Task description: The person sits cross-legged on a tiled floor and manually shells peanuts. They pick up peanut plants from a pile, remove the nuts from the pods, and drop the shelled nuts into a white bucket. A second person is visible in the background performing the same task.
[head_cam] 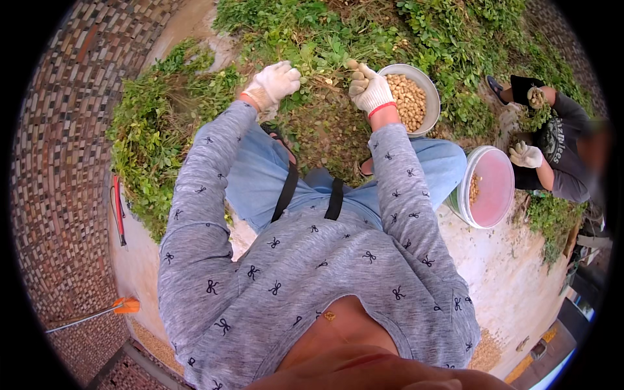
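My left hand, in a white knit glove, is closed at the leafy end of a peanut plant. Across from it, my right hand has its tan-coated fingers curled at the plant's other side. Whether a peanut is between those fingers cannot be made out. Right beside that hand is a round metal basin holding a heap of unshelled peanuts. Loose leaves and stems litter the ground between my feet.
Piles of peanut plants lie ahead and to the left. A plastic bucket with some peanuts stands by my right knee. At the right, another gloved person holds a plant. A red-handled tool lies left.
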The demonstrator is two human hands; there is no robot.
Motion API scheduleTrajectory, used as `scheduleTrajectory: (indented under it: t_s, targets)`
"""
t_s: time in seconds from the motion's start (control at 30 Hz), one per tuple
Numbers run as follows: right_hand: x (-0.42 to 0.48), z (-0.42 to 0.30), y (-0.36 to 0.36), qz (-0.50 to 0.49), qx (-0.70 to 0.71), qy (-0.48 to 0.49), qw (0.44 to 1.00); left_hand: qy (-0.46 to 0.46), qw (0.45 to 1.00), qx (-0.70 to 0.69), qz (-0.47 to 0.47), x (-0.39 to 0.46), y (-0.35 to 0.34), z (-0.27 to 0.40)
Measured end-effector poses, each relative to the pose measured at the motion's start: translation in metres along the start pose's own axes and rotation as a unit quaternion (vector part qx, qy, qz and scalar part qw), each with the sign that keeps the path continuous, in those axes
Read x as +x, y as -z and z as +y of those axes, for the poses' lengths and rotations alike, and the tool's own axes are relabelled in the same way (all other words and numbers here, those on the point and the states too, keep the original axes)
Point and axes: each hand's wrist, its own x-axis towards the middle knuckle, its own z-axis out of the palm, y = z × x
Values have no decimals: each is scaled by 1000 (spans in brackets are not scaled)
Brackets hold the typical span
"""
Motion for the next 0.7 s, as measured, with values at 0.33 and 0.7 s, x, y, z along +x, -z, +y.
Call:
scheduleTrajectory:
  t_s: [0.33, 0.7]
  targets:
    - [-13, 4, -6, 44, -143, -45, 988, 51, 998, 35, -29, -10, 12, -20]
    - [-5, -59, 99, 306, -540, 282, 731, 858, 486, 155, -62, -292, 158, -168]
